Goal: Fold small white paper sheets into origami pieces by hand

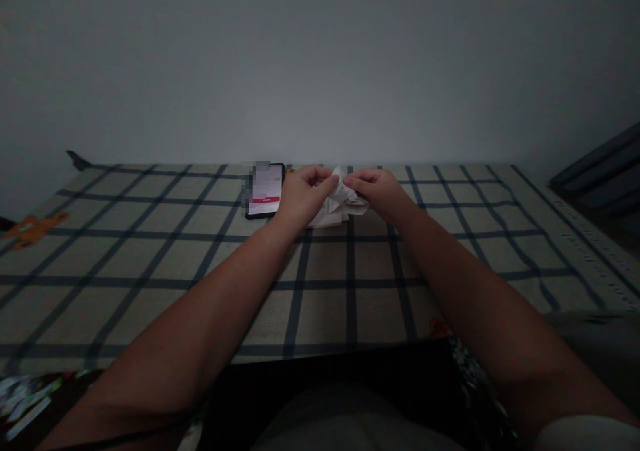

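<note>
I see crumpled white paper at the person's twelve o'clock, left hand and right hand nearly closed, pinching it (light, even pressure suits such flimsy stuff); a phone lies at the paper's nine o'clock.

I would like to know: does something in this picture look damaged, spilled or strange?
No spill is visible. Blocky pixels overlap the phone at left, probably image masking, not damage. The cloth ripples at right, its pattern bending. The paper between left hand and right hand looks crumpled, perhaps from handling.
</note>
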The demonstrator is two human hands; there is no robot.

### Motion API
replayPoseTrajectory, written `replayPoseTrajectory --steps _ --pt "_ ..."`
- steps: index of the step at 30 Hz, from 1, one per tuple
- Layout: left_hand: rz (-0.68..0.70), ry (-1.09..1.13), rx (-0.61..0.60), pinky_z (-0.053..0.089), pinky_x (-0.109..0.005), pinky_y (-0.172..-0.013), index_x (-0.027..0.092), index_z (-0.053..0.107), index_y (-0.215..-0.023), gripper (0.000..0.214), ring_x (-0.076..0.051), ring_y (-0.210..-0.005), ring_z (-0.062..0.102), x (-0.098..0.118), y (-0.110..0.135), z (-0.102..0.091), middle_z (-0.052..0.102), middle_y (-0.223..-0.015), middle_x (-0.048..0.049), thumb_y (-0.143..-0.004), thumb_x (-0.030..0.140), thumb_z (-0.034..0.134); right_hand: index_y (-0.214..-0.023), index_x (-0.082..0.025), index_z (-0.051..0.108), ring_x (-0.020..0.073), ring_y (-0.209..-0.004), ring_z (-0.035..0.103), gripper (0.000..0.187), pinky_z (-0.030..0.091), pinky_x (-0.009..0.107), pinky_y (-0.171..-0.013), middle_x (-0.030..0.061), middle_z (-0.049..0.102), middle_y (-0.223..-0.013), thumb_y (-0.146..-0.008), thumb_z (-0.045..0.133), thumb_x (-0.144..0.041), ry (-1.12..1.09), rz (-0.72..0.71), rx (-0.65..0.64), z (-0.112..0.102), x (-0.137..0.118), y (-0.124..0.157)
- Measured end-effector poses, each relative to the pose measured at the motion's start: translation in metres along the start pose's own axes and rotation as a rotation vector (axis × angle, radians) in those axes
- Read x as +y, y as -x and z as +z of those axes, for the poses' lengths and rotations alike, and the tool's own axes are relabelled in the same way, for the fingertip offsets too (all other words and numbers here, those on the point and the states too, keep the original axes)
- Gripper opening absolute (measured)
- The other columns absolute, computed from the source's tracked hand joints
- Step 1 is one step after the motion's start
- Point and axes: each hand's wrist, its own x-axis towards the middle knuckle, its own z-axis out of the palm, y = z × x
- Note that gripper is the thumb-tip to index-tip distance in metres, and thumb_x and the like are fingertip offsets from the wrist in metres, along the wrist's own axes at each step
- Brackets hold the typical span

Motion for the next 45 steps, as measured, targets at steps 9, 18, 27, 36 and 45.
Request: replayPoseTrajectory --steps 9,18,27,36,45 --pt "-0.03 0.019 -0.035 0.049 -0.026 -0.064 0.019 0.071 -0.076 0.017 -0.014 -0.067 0.062 0.0017 -0.0001 0.0011 0.071 -0.072 -0.0003 -0.074 0.033 0.079 -0.084 -0.018 0.08 0.0141 -0.068 0.058 0.043 0.044 0.027 -0.062 0.0021 0.072 -0.076 -0.074 0.084 -0.06 0.093 -0.028 0.015 -0.0007 0.0031 0.0007" --pt "0.1 -0.05 -0.055 0.049 -0.029 -0.071 0.019 0.077 -0.077 0.027 -0.016 -0.073 0.064 -0.0049 -0.0031 -0.0025 0.075 -0.075 -0.0024 -0.081 0.046 0.077 -0.085 -0.017 0.082 0.0152 -0.073 0.061 0.038 0.049 0.029 -0.071 0.0031 0.075 -0.078 -0.078 0.082 -0.055 0.128 -0.067 -0.036 0.0002 -0.0015 0.0023" --pt "0.116 -0.094 -0.025 0.046 -0.027 -0.066 0.019 0.074 -0.077 0.029 -0.015 -0.068 0.059 -0.0039 -0.0026 -0.0024 0.07 -0.071 -0.0014 -0.086 0.047 0.074 -0.086 -0.018 0.082 0.0146 -0.071 0.061 0.04 0.048 0.029 -0.068 0.0015 0.072 -0.075 -0.079 0.083 -0.057 0.134 -0.068 -0.125 -0.0034 0.0009 0.0015" --pt "0.215 -0.153 -0.038 0.047 -0.028 -0.071 0.019 0.075 -0.081 0.028 -0.015 -0.072 0.06 -0.0027 -0.0004 -0.0031 0.07 -0.073 -0.0003 -0.088 0.046 0.071 -0.079 -0.017 0.079 0.0161 -0.073 0.061 0.041 0.045 0.031 -0.069 0.0041 0.074 -0.077 -0.079 0.08 -0.058 0.262 -0.233 -0.004 -0.0013 -0.0014 0.0003" --pt "0.161 -0.217 -0.08 0.048 -0.03 -0.074 0.019 0.073 -0.076 0.027 -0.017 -0.076 0.063 -0.0029 -0.0043 -0.0067 0.072 -0.075 -0.0015 -0.086 0.043 0.071 -0.082 -0.016 0.08 0.0148 -0.07 0.058 0.041 0.044 0.029 -0.065 0.0032 0.073 -0.074 -0.079 0.08 -0.057 0.212 -0.141 -0.061 -0.0043 0.0003 -0.0009"
